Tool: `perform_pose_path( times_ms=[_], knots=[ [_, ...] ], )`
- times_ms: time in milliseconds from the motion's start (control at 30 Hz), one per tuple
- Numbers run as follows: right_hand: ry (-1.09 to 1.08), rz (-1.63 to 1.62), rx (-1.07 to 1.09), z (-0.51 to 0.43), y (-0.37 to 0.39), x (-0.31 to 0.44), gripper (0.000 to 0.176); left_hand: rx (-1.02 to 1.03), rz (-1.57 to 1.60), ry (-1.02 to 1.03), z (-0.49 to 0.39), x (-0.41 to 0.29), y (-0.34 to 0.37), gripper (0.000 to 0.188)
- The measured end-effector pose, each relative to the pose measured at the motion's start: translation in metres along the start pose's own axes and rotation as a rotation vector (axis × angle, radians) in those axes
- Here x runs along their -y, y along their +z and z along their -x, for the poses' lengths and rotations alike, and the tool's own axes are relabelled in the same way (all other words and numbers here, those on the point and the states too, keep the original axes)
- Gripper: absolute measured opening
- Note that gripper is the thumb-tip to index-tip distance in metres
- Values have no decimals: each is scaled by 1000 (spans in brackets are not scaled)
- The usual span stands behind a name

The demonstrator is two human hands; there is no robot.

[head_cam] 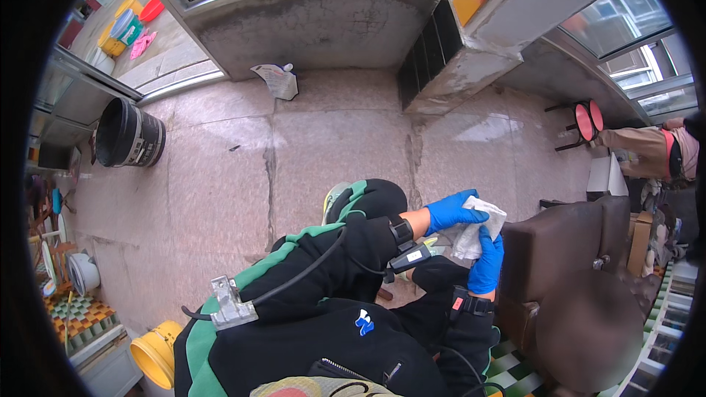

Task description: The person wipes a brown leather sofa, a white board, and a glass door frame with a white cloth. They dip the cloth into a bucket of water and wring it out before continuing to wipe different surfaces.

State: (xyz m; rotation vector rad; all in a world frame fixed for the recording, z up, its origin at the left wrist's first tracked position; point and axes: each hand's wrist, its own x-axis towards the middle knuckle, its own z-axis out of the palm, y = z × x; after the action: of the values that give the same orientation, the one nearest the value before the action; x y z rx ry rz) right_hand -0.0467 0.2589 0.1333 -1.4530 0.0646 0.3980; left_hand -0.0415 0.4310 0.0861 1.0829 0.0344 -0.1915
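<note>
Both my hands wear blue gloves and hold a crumpled white cloth (pixel 493 214) out to the right of my knees. My left hand (pixel 453 213) grips its upper left side, with the fingers over the fabric. Lower down, my right hand (pixel 486 266) pinches the cloth's right edge between thumb and fingers. Dark straps with small devices sit on both wrists. A brown leather-look seat (pixel 543 256) stands just right of my right hand. Part of the cloth is hidden behind the gloves.
A black bucket (pixel 132 135) stands by the doorway, and a yellow bucket (pixel 157 353) is at lower left. A white pouch (pixel 281 81) lies by the wall. Near a pillar (pixel 458 77) on the right are red-topped stools (pixel 584 121) and a person (pixel 640 149).
</note>
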Motion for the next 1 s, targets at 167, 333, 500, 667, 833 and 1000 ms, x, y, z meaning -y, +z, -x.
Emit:
perform_pose_path(
  times_ms=[167,333,500,667,833,1000],
  knots=[
    [45,-24,75,-14,-7,-11,37,1,-92,-76,6,-6,-12,47],
    [61,-23,119,-22,-12,-25,30,-73,-159,-112,22,-5,-10,52],
    [74,32,270,-17,-4,-27,35,-78,-121,-204,42,7,-21,53],
    [115,-76,355,7,-6,-22,41,-177,-66,-53,52,21,-32,42],
    [36,4,261,30,-29,-23,37,-120,-110,-15,50,22,-16,44],
    [16,74,197,35,-39,-31,29,-15,-36,-66,47,24,0,45]
  ],
)
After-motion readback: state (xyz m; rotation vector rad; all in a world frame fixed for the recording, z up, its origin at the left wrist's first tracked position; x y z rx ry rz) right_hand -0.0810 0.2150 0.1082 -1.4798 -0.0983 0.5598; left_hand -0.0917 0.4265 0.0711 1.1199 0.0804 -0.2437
